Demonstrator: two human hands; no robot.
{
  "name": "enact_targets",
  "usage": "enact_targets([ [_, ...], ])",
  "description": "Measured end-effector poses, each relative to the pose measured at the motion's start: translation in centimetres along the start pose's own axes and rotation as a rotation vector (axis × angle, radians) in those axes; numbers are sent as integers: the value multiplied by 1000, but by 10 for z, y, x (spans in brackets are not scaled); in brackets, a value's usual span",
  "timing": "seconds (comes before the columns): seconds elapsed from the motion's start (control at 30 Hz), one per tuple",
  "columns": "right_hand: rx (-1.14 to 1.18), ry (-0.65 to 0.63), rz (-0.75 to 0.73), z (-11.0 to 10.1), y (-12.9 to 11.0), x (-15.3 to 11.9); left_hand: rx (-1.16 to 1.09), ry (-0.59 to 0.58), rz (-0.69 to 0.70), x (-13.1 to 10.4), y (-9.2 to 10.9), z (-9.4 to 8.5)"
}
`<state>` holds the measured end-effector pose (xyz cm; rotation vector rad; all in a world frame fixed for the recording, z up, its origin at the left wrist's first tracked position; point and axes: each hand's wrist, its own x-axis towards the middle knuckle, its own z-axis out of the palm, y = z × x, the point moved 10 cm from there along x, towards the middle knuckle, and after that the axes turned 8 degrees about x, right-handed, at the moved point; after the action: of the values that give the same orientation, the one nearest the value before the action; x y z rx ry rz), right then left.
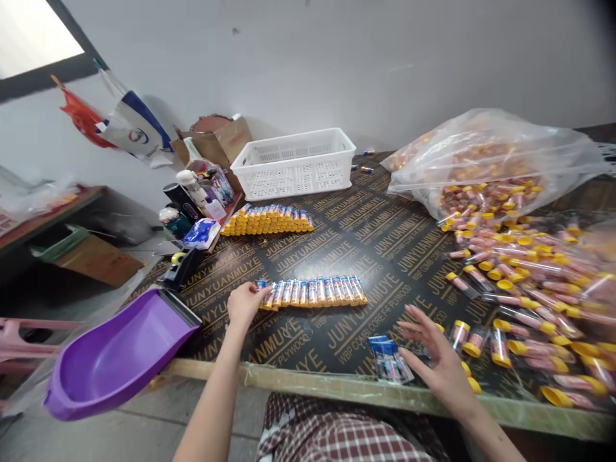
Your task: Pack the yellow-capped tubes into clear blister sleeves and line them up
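A row of small tubes (312, 292) with blue tops and yellow ends lies side by side on the dark plywood table (298, 343). At the row's left end my left hand (244, 304) has its thumb and fingers closed on the last tube, which they partly cover. My right hand (436, 356) is open, fingers apart, just above the tabletop. Beside its thumb lies a small pile of flat blue-and-clear wrappers (389, 360). To its right are loose clear tubes with pink contents and yellow caps (500, 346).
A stack of finished-looking tubes (267, 220) lies farther back, before a white plastic basket (293, 167). A large clear bag (491, 160) spills many tubes at right. Bottles (192, 192) and a tape dispenser (180, 266) stand left. A purple dustpan (118, 353) overhangs the table's left edge.
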<state>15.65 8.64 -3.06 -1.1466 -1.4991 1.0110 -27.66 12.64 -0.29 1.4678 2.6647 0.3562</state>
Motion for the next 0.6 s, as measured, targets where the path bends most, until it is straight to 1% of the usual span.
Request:
enact_targets([
  [0.07, -27, 22, -17, -7, -1, 0, 117, -70, 9, 1, -4, 8],
  [0.13, -57, 62, -59, -19, -6, 1, 203, -77, -13, -1, -4, 7],
  [0.17, -85, 94, -74, -27, -8, 1, 224, -42, -19, -4, -1, 2],
  [0.23, -194, 177, -81, -45, -11, 2, 155, 83, 31, -13, 17, -10],
  [0.27, -281, 214, -68, -54, -10, 2, 60, 128, 82, -21, 31, -12],
  [0.3, -383, 244, -49, -62, -9, 2, -66, 131, 147, -32, 48, -9],
  [0.33, -483, 261, -26, -67, -7, 2, -207, 86, 221, -45, 68, -1],
  [0.37, -570, 265, -7, -71, -5, 4, -351, -19, 294, -62, 91, 14],
  [0.43, -691, 247, 14, -72, 0, 7, -543, -312, 476, -105, 144, 51],
  [0.47, -726, 234, 17, -72, 2, 9, -567, -411, 568, -128, 168, 65],
  [0.5, -753, 223, 17, -70, 4, 11, -552, -455, 654, -148, 188, 75],
  [0.53, -781, 215, 19, -69, 5, 12, -513, -484, 725, -165, 204, 85],
  [0.6, -827, 212, 21, -68, 8, 14, -413, -481, 783, -183, 220, 99],
])
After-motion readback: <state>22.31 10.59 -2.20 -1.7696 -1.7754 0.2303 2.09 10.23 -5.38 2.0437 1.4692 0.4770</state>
